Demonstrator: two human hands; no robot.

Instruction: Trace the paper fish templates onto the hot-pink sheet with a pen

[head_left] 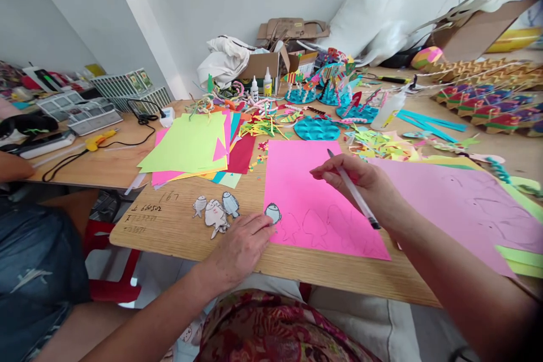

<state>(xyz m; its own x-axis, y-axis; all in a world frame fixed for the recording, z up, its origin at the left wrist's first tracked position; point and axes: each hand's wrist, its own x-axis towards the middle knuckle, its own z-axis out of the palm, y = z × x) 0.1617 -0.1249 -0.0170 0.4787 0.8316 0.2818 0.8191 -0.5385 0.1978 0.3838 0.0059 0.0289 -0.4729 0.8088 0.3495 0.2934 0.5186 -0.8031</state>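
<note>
Wood table (169, 229): spans the view, craft pieces crowding its back edge, handwriting near its front left corner.
Mauve sheet (441, 203): at the tabletop's right side, drawn with faint lines.
Pink sheet (292, 175): flat near the middle of the tabletop's front edge, a row of faint fish outlines (314, 223) along its near side.
Paper stack (186, 144): left of the pink sheet, toward the tabletop's left edge, lime on top.
Right hand (360, 181): above the pink sheet's right side, thumb and fingertips drawn together around the pen; the exact grip is partly hidden.
Left hand (241, 246): by the tabletop's front edge, fingers stretched out and close together, fingertips on the fish.
Blue disc (317, 129): just beyond the pink sheet's back edge.
Pen (352, 188): slanting across the right hand, its dark end toward the wrist.
Cutouts (215, 215): grouped left of the left hand, near the tabletop's front edge.
Fish (274, 212): a single cutout at the pink sheet's left edge, near its front corner.
</note>
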